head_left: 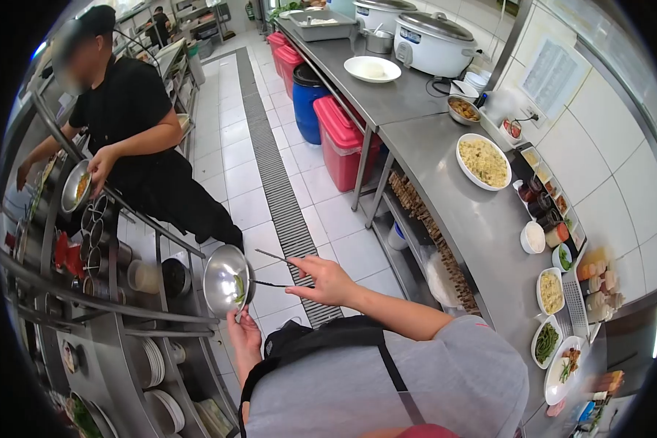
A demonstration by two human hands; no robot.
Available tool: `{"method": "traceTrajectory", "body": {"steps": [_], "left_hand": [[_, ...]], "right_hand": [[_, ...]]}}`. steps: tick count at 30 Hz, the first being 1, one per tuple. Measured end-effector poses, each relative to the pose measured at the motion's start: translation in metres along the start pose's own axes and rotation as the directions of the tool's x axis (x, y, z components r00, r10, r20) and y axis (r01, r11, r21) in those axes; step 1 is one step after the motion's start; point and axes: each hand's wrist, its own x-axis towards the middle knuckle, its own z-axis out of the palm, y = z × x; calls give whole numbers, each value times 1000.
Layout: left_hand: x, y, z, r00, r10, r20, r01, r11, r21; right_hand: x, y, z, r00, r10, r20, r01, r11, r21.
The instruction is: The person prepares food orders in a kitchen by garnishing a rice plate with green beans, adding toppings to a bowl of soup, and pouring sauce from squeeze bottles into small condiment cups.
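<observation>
Left hand [244,337] closed at its lower rim, held up one round, smooth, shiny steel bowl [225,283], tilted, with slim green pieces [239,290] inside. With right hand [328,281], gripped one pair of thin dark tongs [273,284], two arms spread apart, one tip just beside the bowl. Had on the right a flat steel tabletop [449,212] with six glossy white dishes: one large oval of grainy yellow food [484,162], two small round bowls [533,238], one dish of yellow grains [550,292], one of thin green beans [545,344], one long plate [555,387]. Beyond, saw two rounded white cookers [434,47], three red plastic bins [338,139], one blue drum [308,109]. Across the rack [157,241], saw one co-worker [135,109] with a shallow metal pan [76,186].
</observation>
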Motion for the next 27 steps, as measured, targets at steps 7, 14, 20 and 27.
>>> {"method": "traceTrajectory", "body": {"steps": [7, 14, 20, 27], "left_hand": [[-13, -20, 33, 996, -70, 58, 63, 991, 120], [-20, -23, 35, 995, -47, 83, 34, 988, 153], [-20, -25, 28, 991, -6, 133, -28, 967, 254], [-37, -38, 55, 929, -106, 353, -202, 654, 729]], "right_hand": [[-15, 24, 19, 996, 50, -67, -51, 999, -13], [-19, 22, 10, 995, 85, -54, -86, 996, -11], [-20, 19, 13, 994, 33, -106, -36, 999, -23], [-13, -2, -23, 994, 98, -45, -107, 858, -502]]}}
